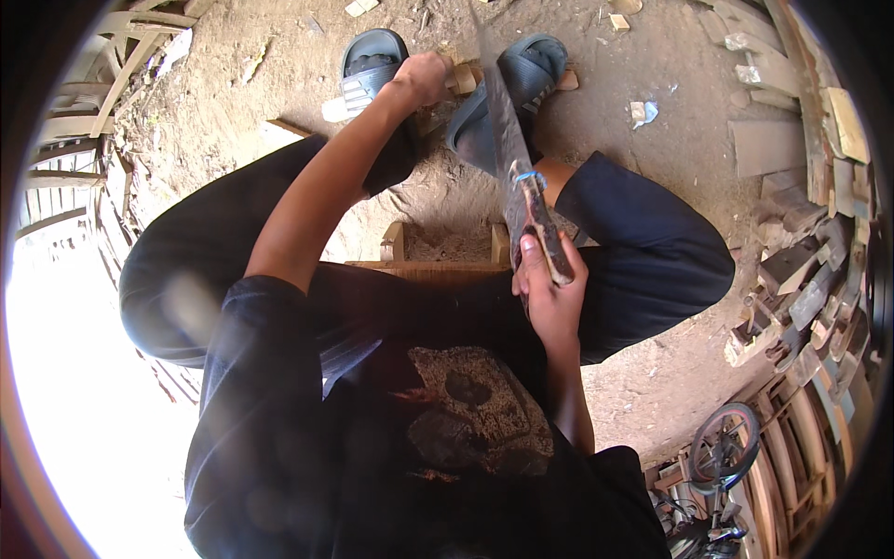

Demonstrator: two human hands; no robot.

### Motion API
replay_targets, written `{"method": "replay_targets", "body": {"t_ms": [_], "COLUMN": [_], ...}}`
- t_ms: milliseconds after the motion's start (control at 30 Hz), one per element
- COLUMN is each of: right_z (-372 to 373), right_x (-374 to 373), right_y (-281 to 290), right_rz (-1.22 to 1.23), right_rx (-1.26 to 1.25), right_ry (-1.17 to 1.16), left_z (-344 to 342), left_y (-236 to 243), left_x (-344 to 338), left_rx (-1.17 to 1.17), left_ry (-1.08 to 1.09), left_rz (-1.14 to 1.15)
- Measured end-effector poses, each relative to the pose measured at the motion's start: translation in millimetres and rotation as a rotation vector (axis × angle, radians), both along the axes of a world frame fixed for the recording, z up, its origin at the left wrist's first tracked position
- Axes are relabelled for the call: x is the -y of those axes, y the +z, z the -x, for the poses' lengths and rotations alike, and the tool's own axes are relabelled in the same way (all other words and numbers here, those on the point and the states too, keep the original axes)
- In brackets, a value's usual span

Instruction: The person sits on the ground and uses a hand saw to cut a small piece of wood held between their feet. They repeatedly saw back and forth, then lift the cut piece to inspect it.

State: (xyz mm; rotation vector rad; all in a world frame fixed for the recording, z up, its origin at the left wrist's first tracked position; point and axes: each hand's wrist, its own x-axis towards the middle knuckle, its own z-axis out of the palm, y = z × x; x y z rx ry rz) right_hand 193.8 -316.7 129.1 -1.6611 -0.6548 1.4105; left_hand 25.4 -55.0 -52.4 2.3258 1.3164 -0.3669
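My right hand point(554, 289) grips the worn handle of a hand saw, its long blade point(505, 121) pointing up the view across my right sandal point(540, 65). A blue binding point(531, 177) is on the handle. My left hand point(424, 79) is stretched down beside my left sandal point(371, 58), fingers closed on a small pale wood piece point(464, 79), partly hidden by the hand. Between my bent legs lies a wooden board point(419, 269) with short upright blocks point(391, 244).
Dirt ground point(643, 65) holds scattered offcuts point(619, 20) and a crumpled blue scrap point(643, 114). Piles of planks point(805, 289) line the right side, with a bicycle wheel point(722, 447) at lower right. Wooden slats point(65, 177) stand at left beside a bright, washed-out area.
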Motion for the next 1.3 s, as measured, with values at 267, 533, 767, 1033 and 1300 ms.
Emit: {"method": "replay_targets", "body": {"t_ms": [267, 533, 767, 1033, 1300], "right_z": [8.0, 13.6, 12.4, 5.4, 12.3], "right_x": [13.8, 13.1, 14.8, -0.2, 11.1], "right_y": [11.0, 13.2, 14.3, 21.3, 8.7], "right_rz": [0.057, 0.078, 0.040, 0.099, 0.092], "right_rx": [0.122, 0.120, 0.168, 0.208, 0.245], "right_ry": [0.116, 0.129, 0.145, 0.153, 0.177], "left_z": [0.0, 8.3, 13.3, 9.8, 8.1], "left_y": [8.6, 12.7, -5.0, 0.2, -3.3], "left_x": [2.5, -9.8, -0.1, 2.2, -2.2], "left_rx": [-0.148, -0.161, -0.039, -0.075, -0.011], "left_ry": [-0.109, -0.066, -0.087, -0.069, -0.022], "left_rz": [-0.283, -0.165, -0.280, -0.250, -0.228]}}
